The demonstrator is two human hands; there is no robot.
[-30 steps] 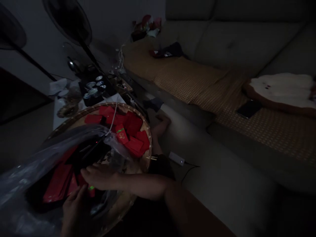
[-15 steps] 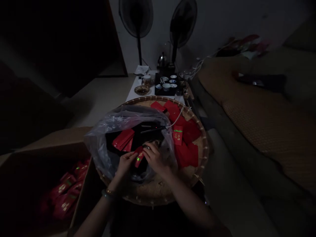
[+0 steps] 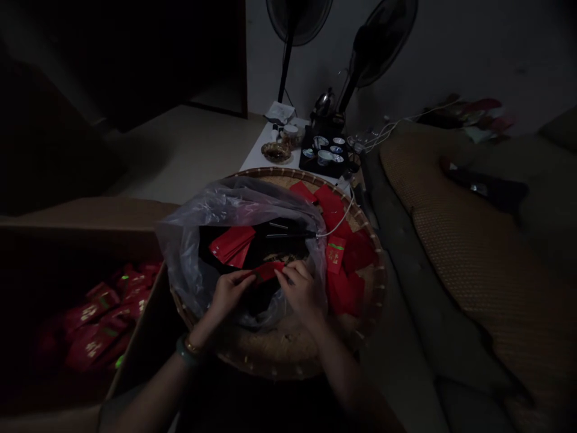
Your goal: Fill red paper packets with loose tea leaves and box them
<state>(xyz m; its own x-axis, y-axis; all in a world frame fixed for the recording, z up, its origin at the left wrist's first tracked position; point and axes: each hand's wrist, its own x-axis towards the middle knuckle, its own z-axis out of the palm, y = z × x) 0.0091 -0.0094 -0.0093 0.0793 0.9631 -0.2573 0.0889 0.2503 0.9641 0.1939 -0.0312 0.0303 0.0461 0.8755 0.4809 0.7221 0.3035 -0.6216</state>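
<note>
Between my two hands a red packet [image 3: 267, 272] is stretched out, pinched at both ends. My left hand [image 3: 229, 293] closes on its left end and my right hand [image 3: 300, 290] on its right end. Below them a clear plastic bag [image 3: 211, 201] lies open on a round woven bamboo tray [image 3: 288, 349], with dark contents inside. A stack of red packets [image 3: 232, 242] rests on the bag to the left. Beyond my hands lies a dark two-armed tool [image 3: 291, 233] with a white cord. More red packets [image 3: 345, 255] spread along the tray's right side, one with gold writing.
A cardboard box [image 3: 85, 210] at left holds many red packets [image 3: 99, 325]. Behind the tray a white table [image 3: 256, 150] carries a glass dish [image 3: 276, 151] and a black tea tray [image 3: 309, 162] with cups. Two fans [image 3: 376, 45] stand behind; a sofa [image 3: 433, 186] is at right.
The packet has turned from slanting downward to lying nearly level, pulled out between my hands. My right hand has shifted to the packet's right end. The camera view has tilted and shifted.
</note>
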